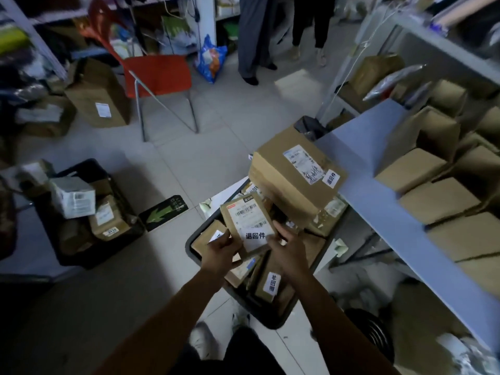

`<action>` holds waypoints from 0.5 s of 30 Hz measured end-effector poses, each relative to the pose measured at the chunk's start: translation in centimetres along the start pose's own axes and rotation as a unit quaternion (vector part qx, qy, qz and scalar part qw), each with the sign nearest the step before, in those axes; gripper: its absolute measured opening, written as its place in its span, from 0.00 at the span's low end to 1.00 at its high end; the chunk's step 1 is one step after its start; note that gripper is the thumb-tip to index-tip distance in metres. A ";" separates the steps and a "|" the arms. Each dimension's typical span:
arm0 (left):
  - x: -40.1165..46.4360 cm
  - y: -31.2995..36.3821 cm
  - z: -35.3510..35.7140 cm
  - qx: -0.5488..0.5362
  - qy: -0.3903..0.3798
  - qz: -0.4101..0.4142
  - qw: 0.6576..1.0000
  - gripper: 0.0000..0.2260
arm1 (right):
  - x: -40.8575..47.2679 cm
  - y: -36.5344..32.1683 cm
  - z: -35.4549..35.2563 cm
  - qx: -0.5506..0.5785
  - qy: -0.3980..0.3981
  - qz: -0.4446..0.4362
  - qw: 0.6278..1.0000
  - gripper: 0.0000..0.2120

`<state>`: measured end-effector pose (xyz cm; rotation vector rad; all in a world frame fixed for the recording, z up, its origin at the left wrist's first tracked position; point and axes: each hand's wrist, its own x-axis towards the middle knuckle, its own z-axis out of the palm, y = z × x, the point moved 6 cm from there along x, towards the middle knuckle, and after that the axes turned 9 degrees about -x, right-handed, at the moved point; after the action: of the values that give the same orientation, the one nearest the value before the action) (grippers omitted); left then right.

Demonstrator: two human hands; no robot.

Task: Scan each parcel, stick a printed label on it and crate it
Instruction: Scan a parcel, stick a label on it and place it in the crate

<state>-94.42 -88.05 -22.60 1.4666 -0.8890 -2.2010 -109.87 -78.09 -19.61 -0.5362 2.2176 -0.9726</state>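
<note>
Holding small brown parcel [247, 224] w/ white label [255, 237] over full black crate [198, 234], left hand [220, 250] pinching its edge, right hand [286, 247] prob. gripping other side.

Two hands, the left hand [220, 249] and the right hand [288, 249], meet at one small parcel [250, 221] above one of two dark crates [194, 239] [89, 169], each heaped with cardboard parcels too jumbled to count. One red chair [159, 74] stands behind; two people's legs [254, 36] [311, 25] show beyond.
</note>
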 end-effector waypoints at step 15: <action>7.9 -0.8 6.7 -0.090 0.088 0.023 0.992 0.16 | 9.7 2.9 2.7 0.213 0.114 0.170 0.955 0.20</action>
<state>-103.69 -90.07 -26.81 1.5098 -0.6408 -2.0229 -115.14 -83.27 -27.08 0.1576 2.1035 -1.3200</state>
